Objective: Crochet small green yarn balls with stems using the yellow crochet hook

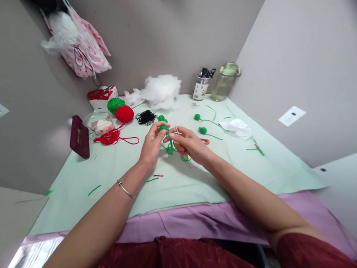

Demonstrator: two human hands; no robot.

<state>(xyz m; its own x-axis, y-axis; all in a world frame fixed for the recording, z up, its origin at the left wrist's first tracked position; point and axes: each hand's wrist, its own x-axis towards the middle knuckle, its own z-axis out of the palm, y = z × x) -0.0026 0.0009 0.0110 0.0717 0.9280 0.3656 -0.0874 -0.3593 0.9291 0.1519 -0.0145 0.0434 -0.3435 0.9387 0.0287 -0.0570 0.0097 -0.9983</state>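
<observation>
Near the middle of the table, my left hand (152, 145) is closed on a small green yarn piece (164, 128), its thumb and fingers pinching it. My right hand (188, 142) is just to the right, with its fingers pressed together around a thin pale needle-like tool (176, 129). The fingertips of both hands almost meet. Loops of green yarn (170, 147) hang below the piece, between the hands. Under my right hand a thin metal tool with a yellow part (187, 156) shows partly. A green yarn ball (162, 118) sits just beyond my left fingertips.
Red yarn ball (124, 113), green yarn ball (115, 105), black yarn (146, 117) and white stuffing (162, 90) lie behind and left. A dark red case (79, 137) stands far left. Right are small green balls (202, 130), white cloth (239, 128), a pen cup (200, 87) and bottle (225, 82).
</observation>
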